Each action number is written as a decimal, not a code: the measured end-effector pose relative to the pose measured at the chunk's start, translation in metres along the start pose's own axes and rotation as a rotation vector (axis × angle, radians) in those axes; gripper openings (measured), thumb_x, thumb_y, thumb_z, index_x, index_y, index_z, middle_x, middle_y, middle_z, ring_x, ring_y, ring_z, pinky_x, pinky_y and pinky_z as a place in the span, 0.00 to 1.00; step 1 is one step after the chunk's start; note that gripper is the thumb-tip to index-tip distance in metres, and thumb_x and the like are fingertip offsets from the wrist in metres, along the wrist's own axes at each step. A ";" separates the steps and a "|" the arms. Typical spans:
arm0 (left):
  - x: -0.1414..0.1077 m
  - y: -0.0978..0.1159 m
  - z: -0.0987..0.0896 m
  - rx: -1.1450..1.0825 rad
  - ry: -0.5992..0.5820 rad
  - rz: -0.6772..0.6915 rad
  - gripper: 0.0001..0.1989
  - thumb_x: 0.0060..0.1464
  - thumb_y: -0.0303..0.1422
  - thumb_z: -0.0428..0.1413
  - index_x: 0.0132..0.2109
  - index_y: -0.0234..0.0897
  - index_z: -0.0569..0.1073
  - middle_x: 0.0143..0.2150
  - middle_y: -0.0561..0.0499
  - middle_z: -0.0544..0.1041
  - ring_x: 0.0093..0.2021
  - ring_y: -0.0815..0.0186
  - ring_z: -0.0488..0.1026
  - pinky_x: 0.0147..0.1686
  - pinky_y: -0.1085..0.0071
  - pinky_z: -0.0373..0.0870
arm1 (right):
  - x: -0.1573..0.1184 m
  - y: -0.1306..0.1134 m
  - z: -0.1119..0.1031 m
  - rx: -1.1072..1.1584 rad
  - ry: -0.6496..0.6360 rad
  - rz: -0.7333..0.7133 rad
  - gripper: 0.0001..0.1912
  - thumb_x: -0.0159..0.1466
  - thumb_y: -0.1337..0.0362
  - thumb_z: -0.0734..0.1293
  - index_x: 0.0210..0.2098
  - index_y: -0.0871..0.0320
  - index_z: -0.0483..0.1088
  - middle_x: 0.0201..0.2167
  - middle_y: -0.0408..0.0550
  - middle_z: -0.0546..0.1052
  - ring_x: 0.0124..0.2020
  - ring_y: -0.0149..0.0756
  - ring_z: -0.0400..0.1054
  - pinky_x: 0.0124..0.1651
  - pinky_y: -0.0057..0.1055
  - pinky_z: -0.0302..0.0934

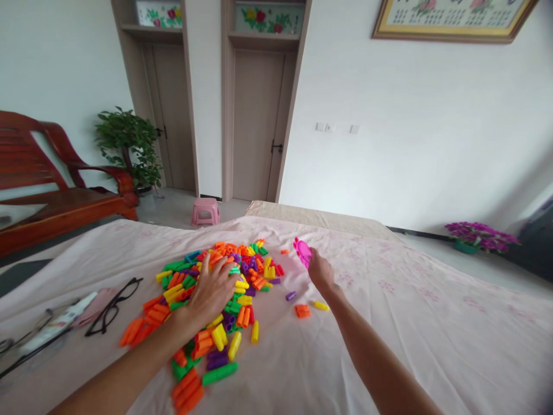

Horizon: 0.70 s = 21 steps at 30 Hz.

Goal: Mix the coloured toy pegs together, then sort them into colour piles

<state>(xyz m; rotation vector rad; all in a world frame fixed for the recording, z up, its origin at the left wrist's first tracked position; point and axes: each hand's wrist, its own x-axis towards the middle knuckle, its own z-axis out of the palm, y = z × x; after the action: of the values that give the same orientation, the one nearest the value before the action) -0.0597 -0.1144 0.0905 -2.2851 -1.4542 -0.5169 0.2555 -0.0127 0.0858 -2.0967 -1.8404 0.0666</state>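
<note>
A heap of colourful plastic building pieces [218, 337], mostly orange, green, yellow and purple tubes, is spread over the cloth. On top of it rests my left hand [215, 288], its fingers spread among the pieces; whether a piece is under the fingertips is hidden. To the right of the heap, my right hand [320, 270] grips a bright pink plastic piece [303, 252] with a round flat body and small knobs along its far edge. Near that hand lie an orange piece [303, 311], a yellow tube [321, 305] and a purple tube [291, 295].
Black-framed glasses [113, 308] and a white tube [60, 323] lie left on the pale pink cloth [389, 346]. Beyond the cloth stand a pink stool [205, 211], a wooden bench [64, 199], a leafy plant [129, 144] and purple flowers [479, 235].
</note>
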 end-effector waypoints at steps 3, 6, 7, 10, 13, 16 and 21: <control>-0.008 -0.017 -0.001 -0.018 0.029 -0.040 0.09 0.60 0.33 0.50 0.42 0.43 0.75 0.52 0.46 0.74 0.60 0.52 0.62 0.64 0.40 0.44 | -0.011 -0.022 0.011 0.000 -0.036 -0.111 0.23 0.70 0.66 0.51 0.63 0.56 0.57 0.45 0.54 0.78 0.45 0.42 0.73 0.43 0.32 0.59; -0.012 -0.032 0.000 -0.062 0.031 -0.071 0.10 0.59 0.31 0.49 0.41 0.43 0.75 0.47 0.46 0.76 0.57 0.53 0.65 0.60 0.47 0.53 | -0.030 -0.045 0.019 0.024 -0.056 -0.199 0.23 0.70 0.66 0.52 0.64 0.54 0.57 0.44 0.52 0.79 0.43 0.41 0.74 0.42 0.32 0.59; -0.012 -0.037 -0.001 -0.083 0.027 -0.082 0.10 0.59 0.31 0.49 0.40 0.42 0.75 0.45 0.47 0.76 0.56 0.54 0.66 0.59 0.51 0.55 | -0.037 -0.051 0.021 0.038 -0.064 -0.217 0.23 0.70 0.66 0.52 0.64 0.54 0.57 0.43 0.52 0.79 0.42 0.41 0.74 0.41 0.31 0.59; -0.012 -0.055 -0.003 -0.169 -0.004 -0.128 0.10 0.58 0.30 0.48 0.37 0.40 0.74 0.42 0.49 0.77 0.50 0.58 0.70 0.54 0.58 0.61 | -0.056 -0.069 0.022 0.101 -0.068 -0.267 0.23 0.71 0.64 0.52 0.64 0.54 0.57 0.41 0.51 0.80 0.41 0.41 0.74 0.41 0.31 0.59; -0.017 -0.078 -0.004 -0.337 0.014 -0.223 0.12 0.59 0.34 0.46 0.40 0.40 0.75 0.45 0.48 0.77 0.49 0.60 0.71 0.53 0.63 0.65 | -0.068 -0.076 0.017 0.216 -0.042 -0.308 0.22 0.71 0.62 0.52 0.63 0.54 0.58 0.42 0.51 0.80 0.41 0.40 0.74 0.41 0.30 0.60; -0.029 -0.107 -0.003 -0.513 0.112 -0.353 0.16 0.59 0.41 0.46 0.44 0.40 0.75 0.51 0.48 0.75 0.53 0.61 0.70 0.57 0.66 0.65 | -0.065 -0.064 0.009 0.355 0.015 -0.304 0.22 0.71 0.60 0.52 0.62 0.55 0.59 0.43 0.50 0.80 0.42 0.38 0.74 0.43 0.29 0.62; -0.060 -0.151 0.009 -0.668 0.158 -0.632 0.24 0.58 0.49 0.45 0.51 0.39 0.72 0.55 0.48 0.73 0.58 0.59 0.68 0.62 0.63 0.61 | -0.042 -0.007 -0.005 0.264 0.169 -0.098 0.24 0.70 0.62 0.51 0.63 0.58 0.59 0.46 0.55 0.78 0.45 0.43 0.74 0.44 0.33 0.63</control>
<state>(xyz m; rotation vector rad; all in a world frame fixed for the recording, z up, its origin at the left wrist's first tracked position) -0.2203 -0.0972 0.0714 -2.0824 -2.1495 -1.5236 0.2438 -0.0544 0.0843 -1.7753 -1.7277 0.0991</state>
